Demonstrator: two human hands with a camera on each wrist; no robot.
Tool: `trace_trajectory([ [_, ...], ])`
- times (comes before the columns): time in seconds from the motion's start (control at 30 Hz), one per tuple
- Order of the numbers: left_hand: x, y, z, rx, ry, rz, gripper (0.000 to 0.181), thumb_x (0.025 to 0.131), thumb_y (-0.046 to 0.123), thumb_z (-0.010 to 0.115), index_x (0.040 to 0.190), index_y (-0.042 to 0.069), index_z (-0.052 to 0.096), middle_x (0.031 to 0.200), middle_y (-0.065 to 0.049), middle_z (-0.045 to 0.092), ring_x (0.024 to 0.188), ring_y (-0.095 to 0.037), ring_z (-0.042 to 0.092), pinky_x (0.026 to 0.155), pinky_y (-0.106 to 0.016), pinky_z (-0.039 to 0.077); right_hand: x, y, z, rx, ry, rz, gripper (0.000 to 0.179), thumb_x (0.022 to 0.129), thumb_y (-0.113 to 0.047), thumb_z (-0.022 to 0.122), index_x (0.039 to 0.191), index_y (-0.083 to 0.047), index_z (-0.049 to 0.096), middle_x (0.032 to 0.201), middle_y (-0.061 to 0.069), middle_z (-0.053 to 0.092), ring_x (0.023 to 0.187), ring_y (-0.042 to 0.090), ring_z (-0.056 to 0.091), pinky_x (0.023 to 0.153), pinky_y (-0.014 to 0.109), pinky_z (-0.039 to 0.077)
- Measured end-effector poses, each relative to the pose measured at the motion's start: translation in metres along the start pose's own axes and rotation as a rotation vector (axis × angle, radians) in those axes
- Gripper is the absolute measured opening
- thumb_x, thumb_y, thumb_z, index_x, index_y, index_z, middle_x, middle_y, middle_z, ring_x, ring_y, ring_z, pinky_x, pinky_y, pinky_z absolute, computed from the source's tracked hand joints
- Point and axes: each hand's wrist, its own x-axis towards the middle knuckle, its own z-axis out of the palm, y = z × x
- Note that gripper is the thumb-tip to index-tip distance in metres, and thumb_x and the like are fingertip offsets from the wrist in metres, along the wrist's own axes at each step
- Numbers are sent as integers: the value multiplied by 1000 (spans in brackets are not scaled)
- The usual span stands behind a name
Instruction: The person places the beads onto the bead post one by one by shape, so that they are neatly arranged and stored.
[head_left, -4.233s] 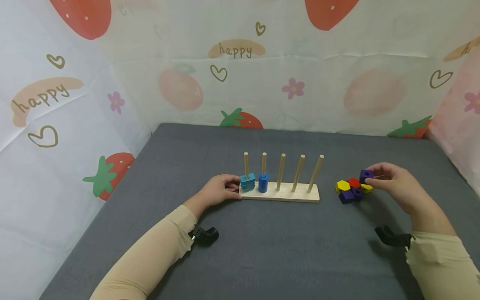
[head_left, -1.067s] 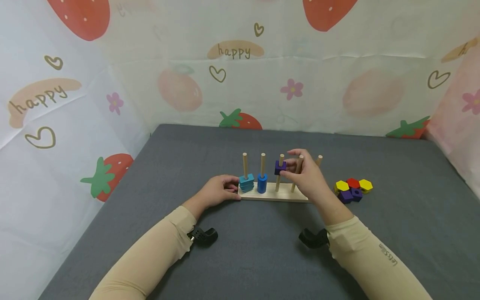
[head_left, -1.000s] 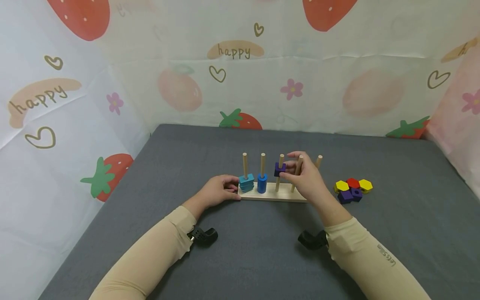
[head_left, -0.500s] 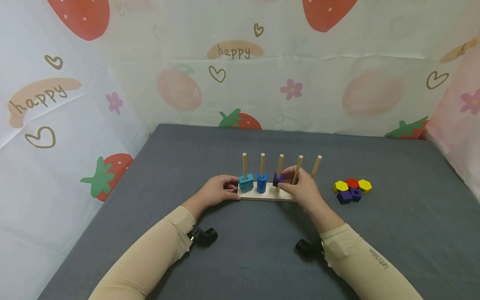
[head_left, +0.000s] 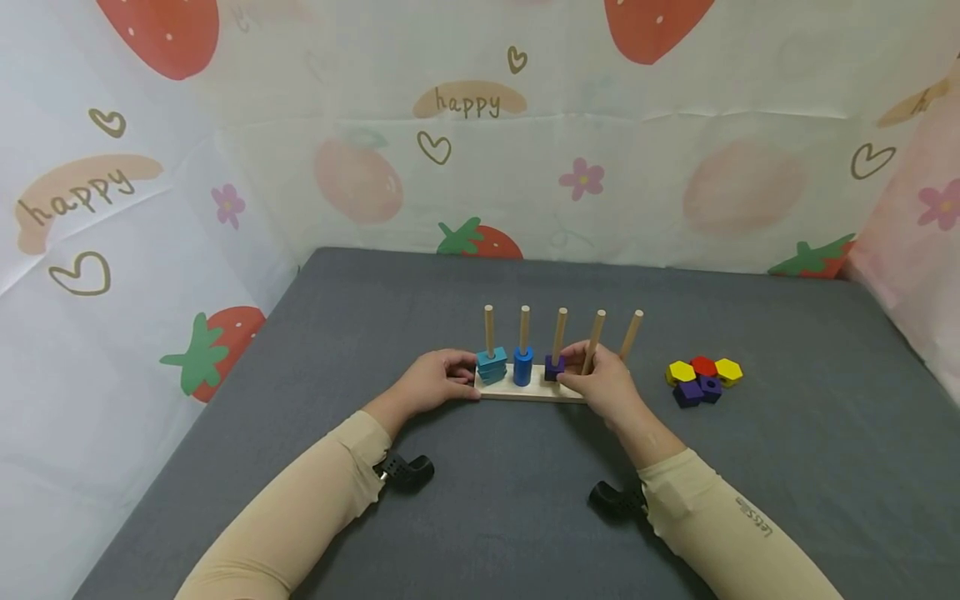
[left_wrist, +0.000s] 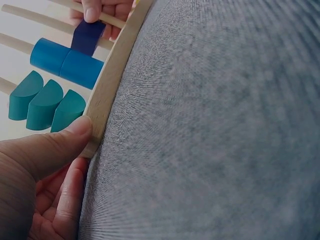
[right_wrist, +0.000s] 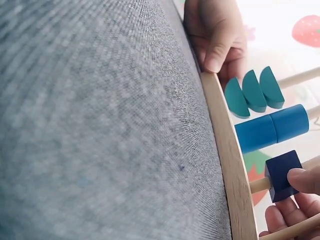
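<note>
My left hand (head_left: 435,376) holds the left end of the wooden peg board (head_left: 528,392), thumb at its front edge. With thumb and fingertips my right hand (head_left: 606,382) pinches a purple square block (right_wrist: 283,175), threaded on the middle peg. In the right wrist view a short length of bare peg shows between that block and the base. Two blue cylinders (left_wrist: 66,62) are stacked on the second peg from the left. Several teal half-round blocks (head_left: 492,367) fill the lower part of the leftmost peg. The two pegs on the right carry no blocks.
On the grey tabletop (head_left: 510,500), right of the peg board, lies a small cluster: yellow hexagon blocks (head_left: 728,372), a red hexagon block (head_left: 703,366) and two purple square blocks (head_left: 687,394). A printed cloth (head_left: 495,183) hangs behind the table.
My right hand brought the purple block from the cluster to the middle peg, then lowered it down the peg near the base. My left hand has stayed at the board's end.
</note>
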Motion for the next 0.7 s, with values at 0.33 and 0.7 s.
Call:
trace_trajectory([
  [0.33,0,0,0,-16,-6,-7,51,73,21,78,120,12,60,101,2,63,91,-8,58,82,-25,49,0,0,0,8,-6,-17,30,82,-3,66,110,-1,54,111,16,57,101,29,56,90,42,45],
  [0.7,-1,1,0,-13,-5,-1,51,73,20,77,120,12,59,103,1,63,91,-9,58,82,-25,49,-1,-3,-2,41,-3,-33,31,84,-3,64,112,0,52,112,17,56,102,29,55,91,42,44],
])
